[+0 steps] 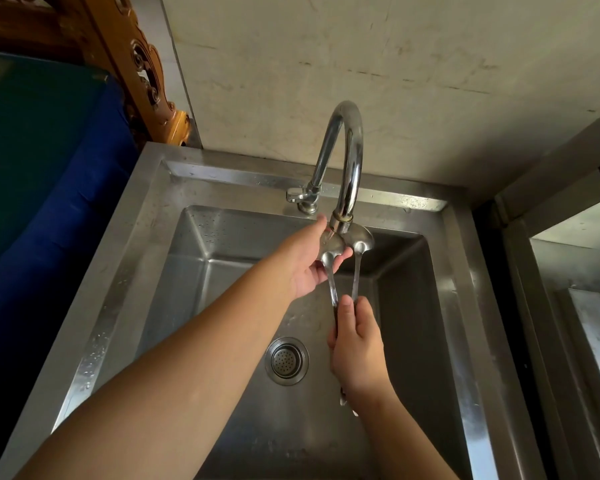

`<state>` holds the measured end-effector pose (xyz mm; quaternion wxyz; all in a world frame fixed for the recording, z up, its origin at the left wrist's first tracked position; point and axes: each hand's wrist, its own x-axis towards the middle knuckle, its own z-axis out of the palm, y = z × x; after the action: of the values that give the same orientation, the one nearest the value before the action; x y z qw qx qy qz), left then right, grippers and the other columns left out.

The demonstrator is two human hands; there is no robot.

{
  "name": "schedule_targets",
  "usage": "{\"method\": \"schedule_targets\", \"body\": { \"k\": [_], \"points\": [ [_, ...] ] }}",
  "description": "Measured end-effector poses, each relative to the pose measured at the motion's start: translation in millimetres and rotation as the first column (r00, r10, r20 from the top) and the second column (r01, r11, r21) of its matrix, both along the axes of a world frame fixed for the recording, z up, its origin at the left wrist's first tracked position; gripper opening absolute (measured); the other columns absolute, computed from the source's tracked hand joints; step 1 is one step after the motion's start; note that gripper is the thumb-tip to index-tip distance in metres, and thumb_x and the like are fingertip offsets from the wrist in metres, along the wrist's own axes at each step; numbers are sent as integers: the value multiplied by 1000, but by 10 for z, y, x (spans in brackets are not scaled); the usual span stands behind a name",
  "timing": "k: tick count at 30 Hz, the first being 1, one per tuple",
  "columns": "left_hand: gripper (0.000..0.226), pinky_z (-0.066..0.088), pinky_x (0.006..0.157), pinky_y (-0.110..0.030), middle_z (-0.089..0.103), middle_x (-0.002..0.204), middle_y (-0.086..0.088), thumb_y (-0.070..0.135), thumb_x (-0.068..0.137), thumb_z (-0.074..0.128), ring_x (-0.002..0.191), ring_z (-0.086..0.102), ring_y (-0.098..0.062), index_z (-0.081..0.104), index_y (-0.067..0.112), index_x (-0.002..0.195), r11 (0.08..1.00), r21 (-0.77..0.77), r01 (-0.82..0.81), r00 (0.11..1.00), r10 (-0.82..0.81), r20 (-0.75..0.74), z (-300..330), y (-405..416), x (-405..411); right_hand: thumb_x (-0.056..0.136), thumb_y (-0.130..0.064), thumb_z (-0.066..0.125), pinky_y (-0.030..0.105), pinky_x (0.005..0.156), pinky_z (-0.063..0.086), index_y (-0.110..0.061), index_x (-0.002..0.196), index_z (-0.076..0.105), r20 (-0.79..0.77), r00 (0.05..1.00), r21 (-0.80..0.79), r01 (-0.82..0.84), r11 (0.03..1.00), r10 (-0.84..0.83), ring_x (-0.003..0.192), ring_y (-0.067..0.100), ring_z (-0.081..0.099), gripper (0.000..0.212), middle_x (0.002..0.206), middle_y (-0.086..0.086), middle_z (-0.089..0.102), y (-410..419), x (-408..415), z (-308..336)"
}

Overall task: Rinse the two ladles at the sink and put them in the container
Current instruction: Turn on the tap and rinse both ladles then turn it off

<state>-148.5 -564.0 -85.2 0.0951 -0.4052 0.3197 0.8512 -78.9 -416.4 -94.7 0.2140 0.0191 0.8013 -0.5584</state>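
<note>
Ladles (pixel 362 241) mid-rinse under the tap (pixel 347 150): right hand (pixel 357 351) fingers (pixel 362 308) curled round both handles, left hand (pixel 309 268) cupping one bowl, apparently rubbing. Next: shake off, find the unseen container.

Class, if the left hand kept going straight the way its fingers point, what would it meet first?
Past the ladle bowl it cups, the left hand likely meets the faucet spout; depth unclear.

Bare forearms (pixel 201 341) reaching forward, left hand (pixel 309 265) farther out, fingers cupped round one of the ladles (pixel 361 241), right hand (pixel 357 344) gripping their handles.
</note>
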Motion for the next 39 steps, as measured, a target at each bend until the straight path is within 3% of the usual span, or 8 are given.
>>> {"method": "schedule_targets", "body": {
  "k": [4, 7, 10, 14, 20, 27, 34, 39],
  "points": [
    [50, 56, 44, -24, 80, 91, -15, 52, 100, 43, 69, 78, -24, 68, 9, 109, 995, 89, -39, 999, 40, -9, -50, -59, 101, 106, -35, 43, 25, 43, 33, -12, 78, 40, 118, 993, -71, -25, 997, 33, 43, 8, 35, 36, 54, -2, 42, 42, -20, 26],
    [49, 60, 57, -28, 79, 97, -16, 46, 86, 67, 80, 77, -24, 67, 4, 111, 998, 65, -6, 986, 17, -168, -62, -115, 267, 107, -33, 43, 22, 42, 32, -13, 76, 41, 137, 988, -68, -66, 995, 75, 41, 7, 34, 37, 52, -5, 42, 76, -43, 26],
    [46, 60, 67, -30, 76, 104, -16, 17, 74, 84, 88, 76, -24, 65, 5, 114, 1000, -10, 8, 961, -10, -275, -91, -201, 448, 107, -32, 43, 21, 44, 34, -6, 78, 42, 112, 986, -52, -121, 991, 126, 43, 7, 36, 39, 56, -2, 42, 94, -13, -2],
    [67, 57, 75, -34, 80, 97, -6, 4, 69, 86, 84, 76, -18, 56, 24, 126, 954, -272, 127, 974, -173, -150, -78, -394, 572, 106, -35, 46, 31, 57, 39, -24, 69, 46, 27, 978, 22, -208, 978, 208, 53, 8, 41, 39, 55, -9, 46, 115, 49, -87],
    [42, 54, 59, -18, 80, 88, 8, 16, 71, 87, 72, 72, -4, 74, 25, 110, 578, -676, 457, 785, -620, 0, 51, -677, 477, 102, -47, 43, 39, 57, 41, -31, 70, 44, -55, 955, 121, -283, 951, 291, 52, 4, 43, 36, 55, -12, 54, 67, 76, -167],
    [77, 57, 66, -30, 73, 92, 9, 70, 35, 89, 81, 71, -12, 65, 34, 99, 279, -773, 569, 701, -656, 279, 133, -626, 142, 97, -60, 34, 35, 53, 40, -34, 74, 42, -142, 901, 210, -377, 902, 410, 50, 6, 48, 36, 62, -12, 61, 41, 59, -82],
    [55, 45, 40, -17, 65, 56, 13, 60, 57, 85, 45, 58, -3, 74, 21, 95, 499, -726, 473, 822, -548, 159, 88, -446, -4, 98, -58, 32, 36, 50, 39, -29, 78, 41, -213, 892, 245, -348, 905, 400, 49, 10, 48, 36, 62, -9, 59, 128, 129, -42],
    [48, 45, 46, -21, 60, 45, 6, 52, 73, 74, 38, 53, -14, 78, 12, 98, 620, -642, 451, 882, -421, 213, 160, -395, -113, 96, -64, 34, 31, 50, 36, -23, 79, 44, -217, 906, 163, -333, 929, 363, 51, 7, 44, 46, 59, -7, 56, 181, 145, -57]
  ]
}}
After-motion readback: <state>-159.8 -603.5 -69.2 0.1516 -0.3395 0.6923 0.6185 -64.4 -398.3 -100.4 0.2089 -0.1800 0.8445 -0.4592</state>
